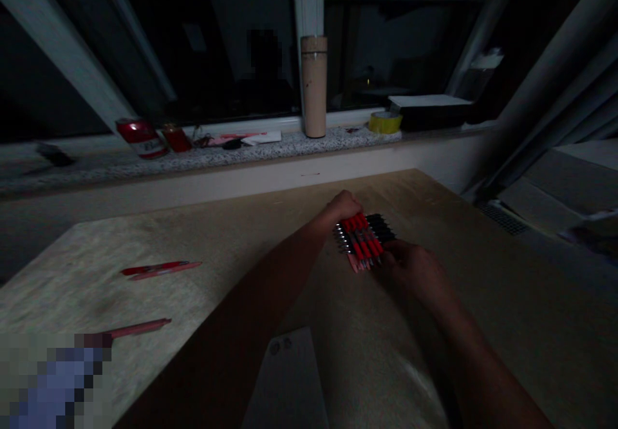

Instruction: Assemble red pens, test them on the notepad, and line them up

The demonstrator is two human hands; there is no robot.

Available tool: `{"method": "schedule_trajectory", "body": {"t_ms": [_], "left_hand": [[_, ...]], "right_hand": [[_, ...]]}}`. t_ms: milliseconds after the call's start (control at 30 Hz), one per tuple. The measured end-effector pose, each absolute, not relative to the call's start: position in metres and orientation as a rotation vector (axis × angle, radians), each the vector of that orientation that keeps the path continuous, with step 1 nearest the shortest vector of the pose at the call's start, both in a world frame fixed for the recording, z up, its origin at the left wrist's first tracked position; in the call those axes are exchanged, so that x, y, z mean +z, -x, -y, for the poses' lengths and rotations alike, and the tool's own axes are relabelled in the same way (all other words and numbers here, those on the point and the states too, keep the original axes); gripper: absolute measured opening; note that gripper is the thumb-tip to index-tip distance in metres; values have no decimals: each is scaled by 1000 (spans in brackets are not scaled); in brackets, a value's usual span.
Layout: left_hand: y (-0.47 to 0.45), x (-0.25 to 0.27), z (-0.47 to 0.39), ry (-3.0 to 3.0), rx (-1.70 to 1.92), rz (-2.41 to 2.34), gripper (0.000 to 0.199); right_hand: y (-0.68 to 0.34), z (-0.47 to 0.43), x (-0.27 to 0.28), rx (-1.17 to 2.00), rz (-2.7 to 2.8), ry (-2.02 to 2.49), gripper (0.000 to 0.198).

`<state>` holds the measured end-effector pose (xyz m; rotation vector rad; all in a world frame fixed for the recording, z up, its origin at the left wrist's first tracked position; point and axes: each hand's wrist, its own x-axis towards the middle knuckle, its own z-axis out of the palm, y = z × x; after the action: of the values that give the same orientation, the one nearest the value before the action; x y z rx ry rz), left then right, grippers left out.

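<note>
Stack of red and black pens (pixel 365 241): on broad beige tabletop (pixel 251 223).
Slim red-and-pink pen pair (pixel 159 266): left of stack.
Lone pink pen (pixel 140 328): left of stack, nearer viewer.
Pale oblong slab (pixel 290 384): before stack.
Tall beige cylindrical flask (pixel 313 87): behind stack, on speckled stone sill (pixel 284 151).
Yellow tape ring (pixel 385 123): behind stack, same sill.

L hand (pixel 345 205) fingertips hidden from me at red pens (pixel 360 236), R hand (pixel 418 266) fingertips too dim, pale obj. (pixel 292 377) cut off at btm edge, can (pixel 142 138) lettering too blurry for me
</note>
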<state>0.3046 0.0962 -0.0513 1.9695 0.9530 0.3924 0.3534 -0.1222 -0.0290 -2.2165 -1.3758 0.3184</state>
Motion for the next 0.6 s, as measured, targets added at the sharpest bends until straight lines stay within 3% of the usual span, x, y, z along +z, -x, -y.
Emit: {"method": "schedule_trajectory", "body": {"t_ms": [600], "left_hand": [[-303, -45, -93, -2135, 319, -1003, 12]], "right_hand": [[-352, 123, -27, 267, 1385, 2255, 27]]}}
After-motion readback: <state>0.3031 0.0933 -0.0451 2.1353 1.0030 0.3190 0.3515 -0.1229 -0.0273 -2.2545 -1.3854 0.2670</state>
